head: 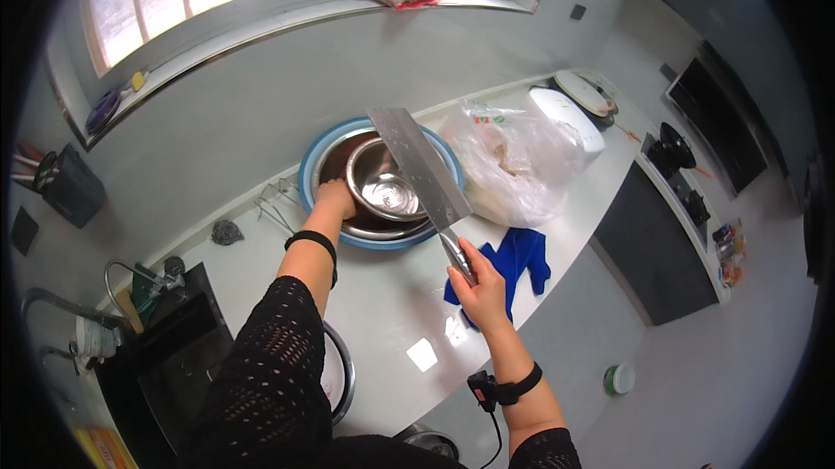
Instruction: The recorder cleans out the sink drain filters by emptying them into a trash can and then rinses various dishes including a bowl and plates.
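Observation:
My right hand (479,286) is closed around the metal handle of a broad Chinese cleaver (421,172). The wet-looking blade is raised over the bowls and hides part of them. My left hand (336,198) reaches into a large stainless-steel basin (362,232), against the left side of a small stainless-steel bowl (385,185). Its fingers are curled and partly hidden, so a grip on the bowl cannot be made out. The small bowl sits inside the steel basin, which is nested in a blue basin (310,208). Blue gloves or a cloth (515,263) lie beyond my right hand.
A filled clear plastic bag (515,169) stands right of the basins on the white counter (385,312). A wire rack (274,205) and a steel scourer (227,232) lie left. The sink (179,364) is at lower left; a round dish (336,371) is partly under my left arm.

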Demonstrator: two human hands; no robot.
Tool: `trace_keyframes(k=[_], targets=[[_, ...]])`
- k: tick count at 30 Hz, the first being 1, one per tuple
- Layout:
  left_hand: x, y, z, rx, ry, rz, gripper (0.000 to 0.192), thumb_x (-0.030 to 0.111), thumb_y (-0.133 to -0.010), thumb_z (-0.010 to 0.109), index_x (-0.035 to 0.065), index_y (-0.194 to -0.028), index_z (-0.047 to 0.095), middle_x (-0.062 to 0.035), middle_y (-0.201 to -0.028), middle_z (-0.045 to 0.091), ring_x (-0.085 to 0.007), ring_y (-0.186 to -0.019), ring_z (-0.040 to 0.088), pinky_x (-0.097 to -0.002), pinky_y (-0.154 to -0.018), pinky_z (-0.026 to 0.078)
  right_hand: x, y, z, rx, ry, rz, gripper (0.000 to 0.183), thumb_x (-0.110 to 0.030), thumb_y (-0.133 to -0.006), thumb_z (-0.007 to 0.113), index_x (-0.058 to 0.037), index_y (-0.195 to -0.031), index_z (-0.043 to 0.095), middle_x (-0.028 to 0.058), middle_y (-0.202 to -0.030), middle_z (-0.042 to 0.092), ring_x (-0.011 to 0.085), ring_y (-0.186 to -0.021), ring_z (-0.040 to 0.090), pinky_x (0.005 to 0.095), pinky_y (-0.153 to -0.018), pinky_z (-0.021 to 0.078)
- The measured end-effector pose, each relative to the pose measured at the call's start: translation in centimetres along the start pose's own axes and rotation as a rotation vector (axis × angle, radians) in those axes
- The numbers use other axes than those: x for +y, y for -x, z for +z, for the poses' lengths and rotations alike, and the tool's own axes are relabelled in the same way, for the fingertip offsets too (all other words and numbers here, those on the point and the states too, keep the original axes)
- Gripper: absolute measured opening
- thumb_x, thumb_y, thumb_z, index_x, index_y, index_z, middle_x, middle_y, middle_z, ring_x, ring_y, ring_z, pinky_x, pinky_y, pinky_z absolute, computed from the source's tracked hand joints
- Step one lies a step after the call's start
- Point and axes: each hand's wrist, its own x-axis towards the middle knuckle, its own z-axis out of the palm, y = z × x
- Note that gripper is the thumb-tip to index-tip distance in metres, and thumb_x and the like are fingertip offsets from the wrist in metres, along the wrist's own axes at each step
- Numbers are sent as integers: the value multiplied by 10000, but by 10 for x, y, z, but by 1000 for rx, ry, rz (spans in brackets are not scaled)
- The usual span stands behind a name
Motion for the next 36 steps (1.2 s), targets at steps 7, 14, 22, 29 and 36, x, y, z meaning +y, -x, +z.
trace_keyframes(k=[7, 14, 22, 29, 36], targets=[[17, 2, -1, 42, -96, 26, 413, 177, -669, 544, 69, -1065, 497, -115, -1075, 466, -250, -982, 457, -352, -836, 337, 7, -1, -13, 57, -98, -1, 417, -108, -704, 587, -70, -1104, 477, 92, -820, 563, 149, -602, 534, 240, -556, 429], [8, 20, -42, 501, 112, 281, 553, 126, -557, 659, -10, -1034, 415, -165, -969, 416, -321, -922, 434, -365, -791, 381, 10, -4, -9, 65, -141, 26, 421, -109, -707, 589, -43, -1106, 472, 105, -888, 561, 140, -698, 538, 230, -626, 428], [-31, 54, -60, 850, 535, -38, 549, 177, -636, 651, -17, -1074, 382, -171, -1030, 387, -322, -932, 441, -346, -803, 384, 4, -17, 9, 119, 26, -113, 414, -148, -699, 575, -85, -1096, 479, 111, -850, 569, 231, -673, 561, 282, -586, 445], [-22, 71, -24, 854, 595, -134, 537, 187, -615, 671, -3, -1030, 388, -169, -1012, 397, -317, -909, 443, -356, -790, 388, 6, -33, 27, 23, 306, -132, 393, -171, -689, 570, -115, -1071, 495, 88, -737, 538, 263, -630, 534, 326, -546, 427], [2, 87, -30, 608, 526, -94, 591, 236, -628, 668, 57, -1101, 363, -150, -1026, 450, -313, -930, 464, -358, -771, 402, 12, -29, 48, -62, 532, -161, 436, -173, -673, 577, -125, -1088, 453, 97, -695, 491, 261, -624, 536, 366, -522, 430]])
